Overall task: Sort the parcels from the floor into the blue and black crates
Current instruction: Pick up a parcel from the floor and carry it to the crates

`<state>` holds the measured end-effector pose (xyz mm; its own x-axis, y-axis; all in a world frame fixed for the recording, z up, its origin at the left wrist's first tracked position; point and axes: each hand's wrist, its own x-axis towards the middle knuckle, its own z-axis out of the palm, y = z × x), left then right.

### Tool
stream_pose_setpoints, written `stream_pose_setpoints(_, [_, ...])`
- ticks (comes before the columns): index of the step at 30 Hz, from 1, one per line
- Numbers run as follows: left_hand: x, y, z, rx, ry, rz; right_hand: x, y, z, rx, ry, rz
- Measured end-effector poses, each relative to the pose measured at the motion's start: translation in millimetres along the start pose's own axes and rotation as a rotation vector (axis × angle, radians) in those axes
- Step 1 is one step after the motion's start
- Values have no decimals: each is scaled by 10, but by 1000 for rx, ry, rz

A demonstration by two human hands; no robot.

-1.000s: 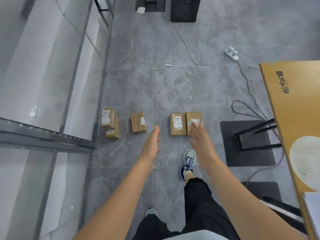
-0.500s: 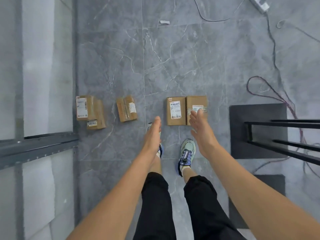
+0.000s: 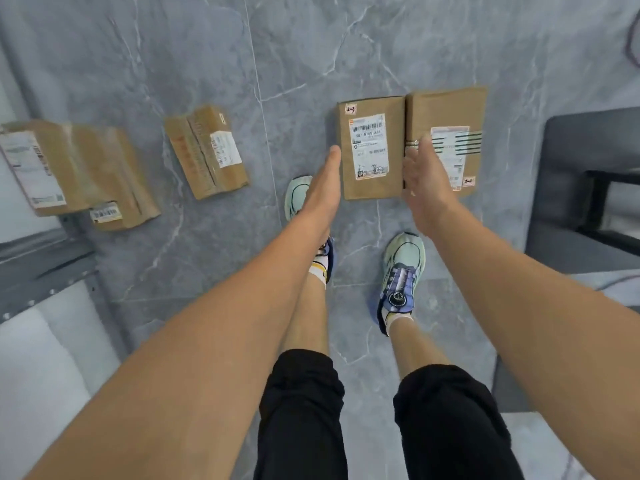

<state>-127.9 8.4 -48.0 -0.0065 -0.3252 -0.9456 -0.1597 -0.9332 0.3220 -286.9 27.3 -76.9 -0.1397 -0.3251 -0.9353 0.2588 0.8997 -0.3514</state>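
While flanking the labelled parcel [image 3: 372,150], left hand [image 3: 322,192] and right hand [image 3: 424,183], fingers open, nothing held.

Likely a parcel-sorting room: labelled parcels [image 3: 372,150] on grey marble-look floor tiles [image 3: 207,46]

Large grey marble-look tiles [image 3: 346,46], veined in white and split by thin grout lines, are covering the floor. A grey metal rail [image 3: 41,268] with pale panels is running along the left edge. A dark mat [image 3: 561,188] is lying at the right edge, under a black frame [image 3: 609,202].
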Motion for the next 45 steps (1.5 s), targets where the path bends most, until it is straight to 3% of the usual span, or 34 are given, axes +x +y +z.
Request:
stream_pose_setpoints(5, [539, -148, 135, 27, -19, -18, 624, 148, 13, -22, 48, 37])
stream_pose_setpoints(14, [1052, -247, 243, 21, -7, -2, 888, 179, 73, -139, 159, 20])
stream_pose_setpoints(20, [1324, -237, 317, 5, -4, -7, 1047, 280, 81, -152, 175, -60])
stream_pose_setpoints(29, [1511, -332, 323, -37, -8, -38, 1384, 275, 18, -99, 136, 37])
stream_pose_setpoints(37, [873, -43, 36, -167, 49, 4, 733, -9, 169, -42, 50, 12])
stream_pose_setpoints(45, [-866, 958, -413, -207, 50, 178, -648, -941, 383, -23, -56, -40])
